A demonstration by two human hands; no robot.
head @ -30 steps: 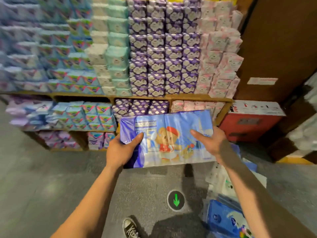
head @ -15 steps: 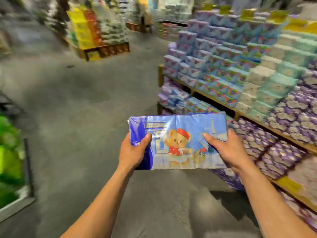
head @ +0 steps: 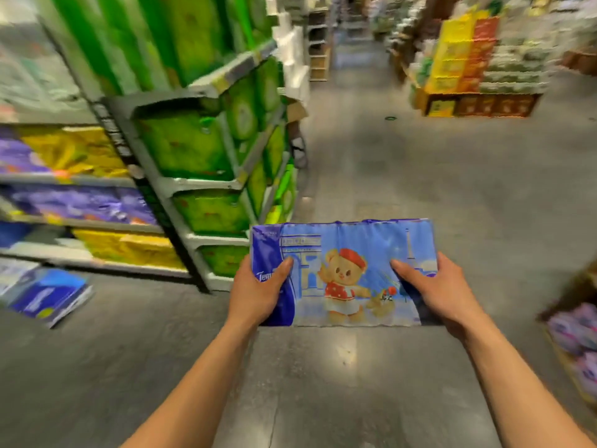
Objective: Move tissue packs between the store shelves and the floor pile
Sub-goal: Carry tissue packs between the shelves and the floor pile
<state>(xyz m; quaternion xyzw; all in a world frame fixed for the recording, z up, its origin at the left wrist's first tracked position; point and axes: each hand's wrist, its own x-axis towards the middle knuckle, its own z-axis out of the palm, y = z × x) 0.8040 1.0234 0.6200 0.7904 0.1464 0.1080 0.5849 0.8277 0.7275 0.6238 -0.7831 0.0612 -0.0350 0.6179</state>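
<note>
I carry a blue tissue pack (head: 345, 253) printed with a cartoon bear in a red hat, held flat in front of me above the grey floor. My left hand (head: 258, 291) grips its left end, thumb on top. My right hand (head: 429, 291) grips its right end the same way. A few blue and white packs (head: 48, 294) lie on the floor at the lower left, in front of a shelf. The view is motion-blurred.
A grey metal shelf unit (head: 181, 185) with green packs stands left of centre, beside shelves of purple and yellow packs (head: 74, 202). Purple packs (head: 578, 331) sit at the right edge. A yellow and orange pallet display (head: 465, 66) stands far right across the aisle.
My view has swung left from the purple and blue tissue shelves to the green shelf unit and the open aisle. Both hands keep the same hold on the bear pack.
</note>
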